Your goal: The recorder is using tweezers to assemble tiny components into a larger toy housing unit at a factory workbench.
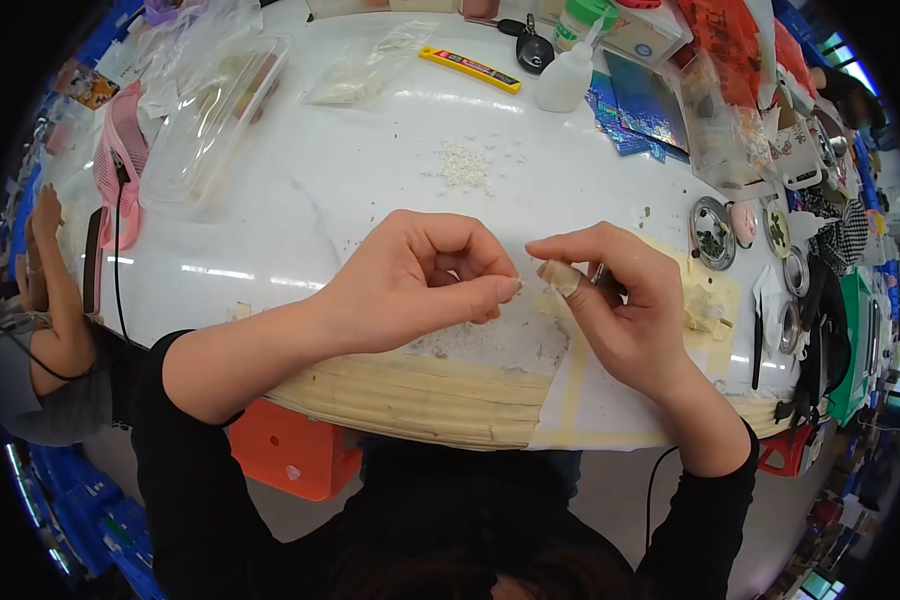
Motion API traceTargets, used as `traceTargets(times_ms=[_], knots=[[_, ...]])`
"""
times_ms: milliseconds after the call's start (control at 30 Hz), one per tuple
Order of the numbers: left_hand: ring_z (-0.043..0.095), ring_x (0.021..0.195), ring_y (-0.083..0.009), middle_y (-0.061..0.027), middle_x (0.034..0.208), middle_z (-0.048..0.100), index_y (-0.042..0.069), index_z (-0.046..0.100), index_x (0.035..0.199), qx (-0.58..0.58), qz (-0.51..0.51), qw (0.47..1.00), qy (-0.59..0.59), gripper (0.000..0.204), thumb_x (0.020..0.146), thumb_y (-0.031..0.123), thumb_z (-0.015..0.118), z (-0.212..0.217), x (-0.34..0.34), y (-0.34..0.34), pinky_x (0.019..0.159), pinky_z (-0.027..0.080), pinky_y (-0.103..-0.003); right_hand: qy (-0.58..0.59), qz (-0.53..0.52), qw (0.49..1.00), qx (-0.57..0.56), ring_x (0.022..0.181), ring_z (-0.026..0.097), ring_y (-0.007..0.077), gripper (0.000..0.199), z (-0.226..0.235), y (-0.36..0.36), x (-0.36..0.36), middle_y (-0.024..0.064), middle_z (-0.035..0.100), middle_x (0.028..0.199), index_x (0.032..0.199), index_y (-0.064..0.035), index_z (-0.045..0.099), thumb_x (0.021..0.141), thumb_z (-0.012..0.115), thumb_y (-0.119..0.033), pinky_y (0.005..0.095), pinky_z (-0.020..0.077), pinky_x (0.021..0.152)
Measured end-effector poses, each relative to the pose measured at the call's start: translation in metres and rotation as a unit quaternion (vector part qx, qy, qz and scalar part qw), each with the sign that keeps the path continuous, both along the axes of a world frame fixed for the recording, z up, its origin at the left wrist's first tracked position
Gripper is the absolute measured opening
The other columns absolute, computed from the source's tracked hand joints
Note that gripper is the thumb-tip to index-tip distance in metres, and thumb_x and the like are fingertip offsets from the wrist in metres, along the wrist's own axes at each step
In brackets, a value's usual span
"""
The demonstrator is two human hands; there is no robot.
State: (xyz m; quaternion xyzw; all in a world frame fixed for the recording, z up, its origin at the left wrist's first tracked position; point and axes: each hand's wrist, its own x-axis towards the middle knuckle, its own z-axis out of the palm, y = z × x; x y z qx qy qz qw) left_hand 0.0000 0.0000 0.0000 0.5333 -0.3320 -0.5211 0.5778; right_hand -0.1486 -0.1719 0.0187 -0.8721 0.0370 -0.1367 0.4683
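Observation:
My left hand [420, 275] is closed in a pinch above the near part of the white table [300, 200]. Something tiny and pale shows at its fingertips, too small to name. To its right is my right hand [620, 300], thumb and forefinger apart, with a pale wrap around the thumb tip. Its other fingers curl in over a thin, dark, shiny thing, mostly hidden in the palm. The two hands are close but do not touch. Beyond them lies a loose pile of tiny white pieces [465, 165], with a few scattered around it.
A yellow cutter knife [470, 69], white squeeze bottle [566, 80] and key fob [533, 52] lie at the back. Round tins [712, 233] stand at right. A clear plastic box [210, 130] and pink strap [120, 170] are left. Another person's arm [60, 290] reaches in at far left.

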Motion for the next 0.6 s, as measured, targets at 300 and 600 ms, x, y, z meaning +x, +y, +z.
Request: traceTargets(times_ms=[300,600], knots=[[0.067,0.077,-0.0122,-0.009,0.087,0.07,0.0,0.064,0.096,0.013,-0.029,0.991,0.13,0.01,0.091,0.008,0.066,-0.0014,0.0037,-0.0016,0.071,0.056,-0.025,-0.089,0.038,0.994,-0.058,0.064,0.062,0.0134,0.047,-0.0025,-0.0003,0.0037,0.0042,0.064,0.08,0.102,-0.01,0.073,0.065,0.059,0.014,0.0255,0.0494,0.054],[0.069,0.079,-0.0142,-0.01,0.089,0.07,0.001,0.064,0.097,0.055,-0.003,0.984,0.171,0.011,0.093,0.011,0.064,-0.0009,0.0032,-0.002,0.073,0.057,-0.026,-0.203,0.043,0.936,-0.284,0.057,0.06,0.0124,0.037,-0.0103,0.0002,0.0086,0.0013,0.062,0.08,0.095,-0.0058,0.069,0.058,0.072,0.001,0.025,0.0452,0.048]])
